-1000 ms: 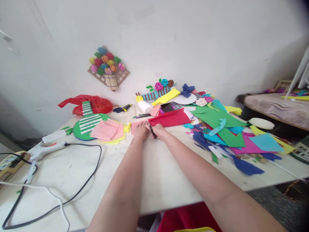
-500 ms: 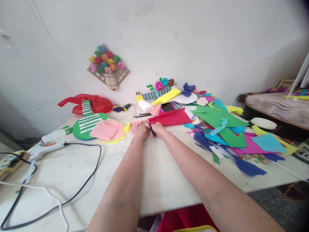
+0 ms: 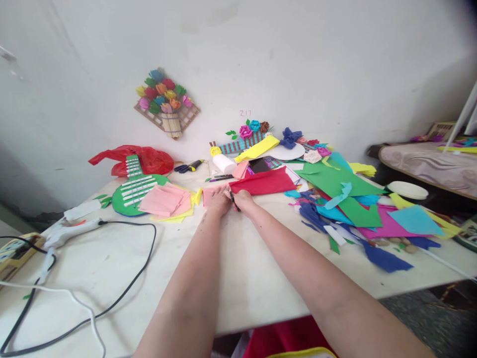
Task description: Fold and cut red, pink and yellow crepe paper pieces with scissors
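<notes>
Pink paper square (image 3: 207, 194) lies far-centre on the desk (image 3: 238, 278), left hand (image 3: 218, 201) pressed flat on it, right hand (image 3: 244, 200) pinching a black marker (image 3: 234, 201): marking step, next stroke needs paper held steady.

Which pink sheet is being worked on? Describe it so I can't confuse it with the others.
Start at the green paper guitar on the table's left, with a loose pink stack beside it. Go right to the two hands: the small pink sheet lies alone under the left hand, touching the red folded paper.
</notes>
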The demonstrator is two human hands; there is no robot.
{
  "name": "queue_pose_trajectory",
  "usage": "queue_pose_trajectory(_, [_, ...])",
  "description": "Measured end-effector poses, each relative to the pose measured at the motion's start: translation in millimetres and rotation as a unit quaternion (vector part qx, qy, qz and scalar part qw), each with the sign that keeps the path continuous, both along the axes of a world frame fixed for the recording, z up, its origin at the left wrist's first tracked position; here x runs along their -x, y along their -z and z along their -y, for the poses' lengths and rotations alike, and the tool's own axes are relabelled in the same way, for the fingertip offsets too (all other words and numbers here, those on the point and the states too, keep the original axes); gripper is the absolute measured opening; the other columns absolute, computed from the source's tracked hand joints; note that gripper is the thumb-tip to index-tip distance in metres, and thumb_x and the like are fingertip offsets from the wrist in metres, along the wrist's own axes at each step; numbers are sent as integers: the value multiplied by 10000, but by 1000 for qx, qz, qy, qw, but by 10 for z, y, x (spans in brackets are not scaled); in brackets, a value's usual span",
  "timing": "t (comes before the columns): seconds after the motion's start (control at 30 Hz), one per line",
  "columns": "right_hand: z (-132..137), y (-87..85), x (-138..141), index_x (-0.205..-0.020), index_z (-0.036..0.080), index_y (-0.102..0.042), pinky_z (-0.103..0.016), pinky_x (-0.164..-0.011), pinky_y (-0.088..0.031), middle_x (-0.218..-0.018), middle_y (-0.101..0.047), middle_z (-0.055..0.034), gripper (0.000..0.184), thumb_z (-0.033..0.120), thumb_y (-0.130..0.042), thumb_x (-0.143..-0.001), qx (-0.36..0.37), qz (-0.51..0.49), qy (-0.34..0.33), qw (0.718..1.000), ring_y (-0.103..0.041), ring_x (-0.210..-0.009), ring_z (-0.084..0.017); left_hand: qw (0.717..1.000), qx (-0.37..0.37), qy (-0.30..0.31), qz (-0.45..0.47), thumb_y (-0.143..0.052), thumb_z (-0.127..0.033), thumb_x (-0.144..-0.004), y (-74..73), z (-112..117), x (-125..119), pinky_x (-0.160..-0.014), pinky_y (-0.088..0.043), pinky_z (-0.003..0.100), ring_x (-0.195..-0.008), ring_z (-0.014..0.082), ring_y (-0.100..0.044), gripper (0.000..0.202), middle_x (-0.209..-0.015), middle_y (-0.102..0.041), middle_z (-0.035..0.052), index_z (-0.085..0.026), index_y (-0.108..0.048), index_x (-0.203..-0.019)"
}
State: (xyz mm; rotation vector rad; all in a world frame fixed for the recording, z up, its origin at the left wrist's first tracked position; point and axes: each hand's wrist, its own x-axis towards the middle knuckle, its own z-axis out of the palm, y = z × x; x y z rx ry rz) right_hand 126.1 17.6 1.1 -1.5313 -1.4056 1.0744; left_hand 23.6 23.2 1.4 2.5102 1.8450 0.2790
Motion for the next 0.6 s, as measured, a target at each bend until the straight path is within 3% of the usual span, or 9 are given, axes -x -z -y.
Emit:
queue_pose_trajectory(0.3, [28,-12,-2,-505,172,-470,-215,-350,-349,-391,-466,13,408,498,-601,-711,-1,70,-7,998,-472,-329,-113,1000,17,-12,6,-360,-239,-821,33,-32,26,-1086,-190,361,-1340,241,-182,614,-1463,-219,50,-111,-222,-1405])
queue_pose_trajectory(0.6, [63,-85,-14,-577,165,-479,-216,-332,-346,-381,-449,15,369,477,-629,-705,53,-35,-4,998,-478,-353,-128,1000,-6,11,-8,-365,-231,-822,72,-72,27,-1079,-199,361,-1335,228,-206,587,-1454,-250,61,-147,-266,-1394])
